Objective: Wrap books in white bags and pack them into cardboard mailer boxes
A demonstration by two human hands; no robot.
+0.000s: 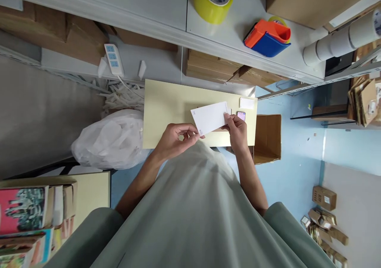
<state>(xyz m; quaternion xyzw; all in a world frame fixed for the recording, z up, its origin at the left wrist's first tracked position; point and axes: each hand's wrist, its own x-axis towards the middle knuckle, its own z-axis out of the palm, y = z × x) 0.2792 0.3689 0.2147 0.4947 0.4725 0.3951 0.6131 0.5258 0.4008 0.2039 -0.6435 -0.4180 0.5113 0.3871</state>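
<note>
A white rectangular slip (210, 118), with small print at its corners, is held tilted over a pale yellow table (166, 101). It looks like a label or a card; which one I cannot tell. My right hand (236, 131) pinches its right edge between thumb and fingers. At the lower left corner, my left hand (180, 139) has thumb and fingertips closed on the slip. Something brown shows partly under it, mostly hidden. Just beyond my right hand lies a phone (241, 115) with a lit screen, and a small white card (247, 103) is near the table's far right corner.
Above the table runs a grey shelf (143, 10) carrying yellow tape (213, 2), a red-and-blue tape dispenser (268, 38) and white rolls (342, 42). An open cardboard box (267, 139) stands right of the table; a filled plastic bag (111, 139) sits left. Books (26, 208) occupy another table.
</note>
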